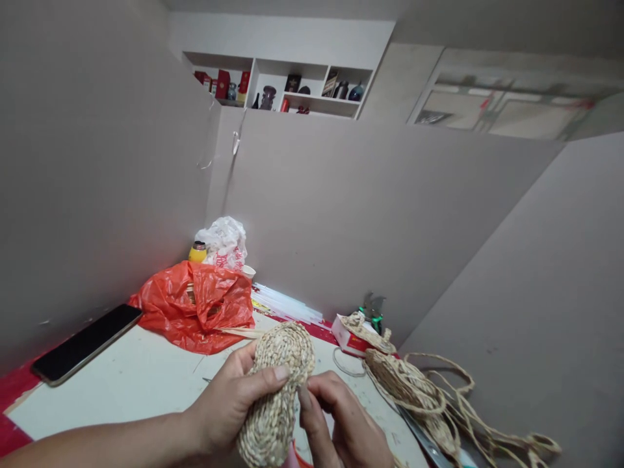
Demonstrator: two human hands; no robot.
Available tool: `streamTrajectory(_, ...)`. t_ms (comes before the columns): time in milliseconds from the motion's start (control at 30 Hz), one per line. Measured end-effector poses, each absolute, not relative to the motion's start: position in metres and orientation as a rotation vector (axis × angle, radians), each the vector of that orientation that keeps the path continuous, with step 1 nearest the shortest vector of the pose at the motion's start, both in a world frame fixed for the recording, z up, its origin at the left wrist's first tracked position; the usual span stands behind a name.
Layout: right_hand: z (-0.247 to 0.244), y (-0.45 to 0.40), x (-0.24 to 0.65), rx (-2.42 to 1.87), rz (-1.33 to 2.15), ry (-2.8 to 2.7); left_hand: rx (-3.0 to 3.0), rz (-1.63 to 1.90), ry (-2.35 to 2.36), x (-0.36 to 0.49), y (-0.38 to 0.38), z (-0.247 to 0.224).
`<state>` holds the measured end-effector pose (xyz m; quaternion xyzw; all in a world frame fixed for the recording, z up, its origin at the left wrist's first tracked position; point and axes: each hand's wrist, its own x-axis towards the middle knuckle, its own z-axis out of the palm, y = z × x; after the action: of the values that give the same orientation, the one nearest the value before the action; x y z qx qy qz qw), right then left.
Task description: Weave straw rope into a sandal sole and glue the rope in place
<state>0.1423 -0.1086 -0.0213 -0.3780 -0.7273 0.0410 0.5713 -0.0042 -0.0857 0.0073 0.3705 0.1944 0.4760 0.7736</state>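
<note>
Centrally at the bottom of the frame, an elongated, rounded piece of tan braided straw (275, 396) is held up over a pale board (121, 383), whose left and far edges show red covering (12, 409) around them, with grey partition walls (316, 214) beyond. The widest bare room lies on the board between the black phone (88, 344) at left and the left forearm; at right, a narrower strip separates the right hand (351, 422) from the loose bundle of tan braided cord (414, 390). The crumpled red plastic bag (195, 305) limits the space at upper left of the board, and a red-and-white box (348, 337) stands near its far right part. The straw piece's long axis runs steeply, its upper end tilted slightly right and away from the person, its lower end toward the bottom edge. The left hand (231, 396) grips it from the left, thumb across the face, its other fingers mostly hidden behind. The right thumb and forefinger come close together at its right edge; whether they pinch anything cannot be told. A pink and orange-red item (294, 457) below is mostly covered and cut off.
</note>
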Motion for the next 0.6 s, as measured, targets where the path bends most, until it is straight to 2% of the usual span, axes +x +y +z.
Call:
streamTrajectory(267, -0.031, -0.107, 0.136, -0.771, 0.210, -1.648, 0.760, 0.912, 0.422, -0.002, -0.088, 0.003)
streamTrajectory(600, -0.031, -0.092, 0.145, -0.626, -0.441, -1.917, 0.613, 0.920, 0.341, -0.004, -0.087, 0.003)
